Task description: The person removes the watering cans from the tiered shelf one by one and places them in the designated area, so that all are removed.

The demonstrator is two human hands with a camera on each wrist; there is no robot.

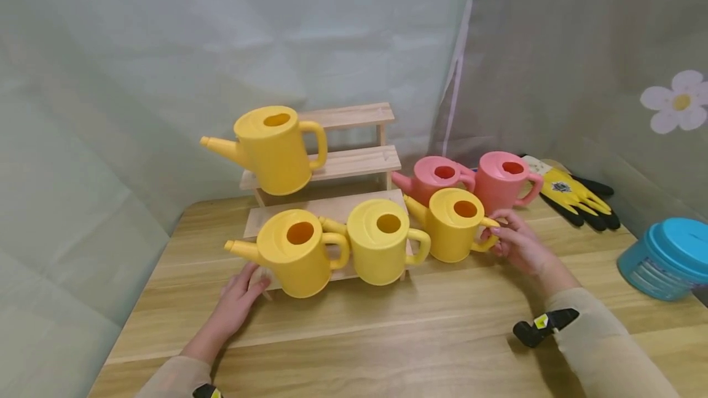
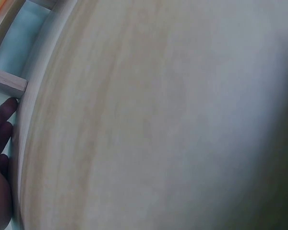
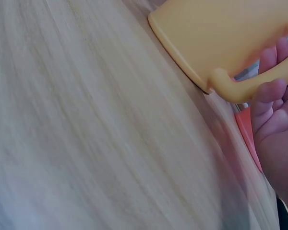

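Observation:
In the head view my right hand pinches the handle of a yellow watering can. The right wrist view shows the thumb and fingers of that hand about the handle of the can; its base is at or just above the table. My left hand is by the left end of the stand's lowest shelf, its fingers reaching to a wooden end of the stand. On the wooden stand are a yellow can higher up, and a yellow can and a paler one lower.
Behind the held can stand two pink watering cans, one partly hidden and one further right. Yellow-and-black gloves lie at the back right. A blue lidded tub sits at the right of the wooden table.

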